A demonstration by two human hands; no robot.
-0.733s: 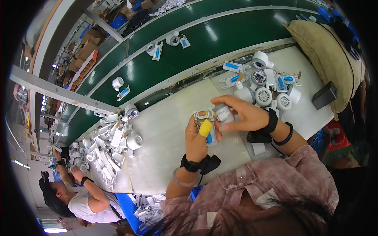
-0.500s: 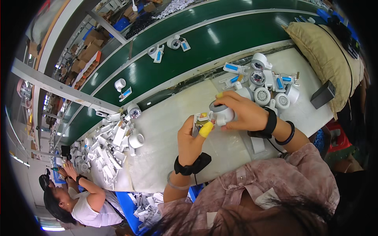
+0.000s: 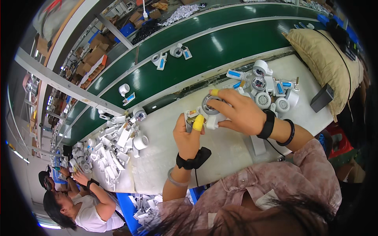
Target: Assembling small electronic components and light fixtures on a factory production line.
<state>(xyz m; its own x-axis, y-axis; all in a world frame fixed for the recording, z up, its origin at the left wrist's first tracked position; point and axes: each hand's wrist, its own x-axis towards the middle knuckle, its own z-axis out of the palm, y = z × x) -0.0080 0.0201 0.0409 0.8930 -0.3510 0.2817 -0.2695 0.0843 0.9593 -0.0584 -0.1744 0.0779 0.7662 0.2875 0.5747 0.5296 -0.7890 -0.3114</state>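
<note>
A round white housing [image 3: 212, 119] sat above the tabletop [image 3: 165, 149] in a worker's right hand [image 3: 246, 112], its fingers part-spread about the shell, the thumb bracing it below and the grey ring turned up, seemingly to leave its open face in view. Just left, the left hand [image 3: 187, 137] had its fingers closed on a small white frame [image 3: 188, 116], the thumb pressed over it, perhaps to steady it; whether the two parts touched, I could not tell. Rounded units [image 3: 263, 100] clustered far right and loose white parts [image 3: 112, 145] heaped left, apparently within reach. Beyond ran a green conveyor [image 3: 220, 43].
</note>
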